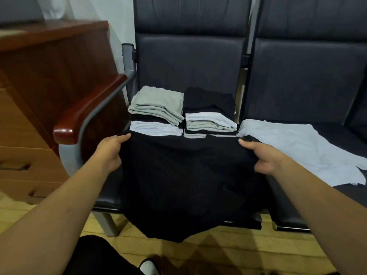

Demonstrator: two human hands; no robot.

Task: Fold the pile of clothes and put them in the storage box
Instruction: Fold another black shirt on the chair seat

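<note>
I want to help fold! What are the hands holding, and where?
Both hands, left and right, grip one black cloth garment by its far edge, one at each side.

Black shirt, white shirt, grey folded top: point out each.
Black shirt [184,175]: head view, middle of the spread cloth.
White shirt [301,147]: head view, its flat middle.
Grey folded top [158,102]: head view, top face.

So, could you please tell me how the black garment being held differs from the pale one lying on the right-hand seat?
The black garment is dark, gripped by the left hand and right hand, and hangs over the seat's front edge. The pale garment is light blue-grey, untouched, lying crumpled. Both are unfolded.
</note>
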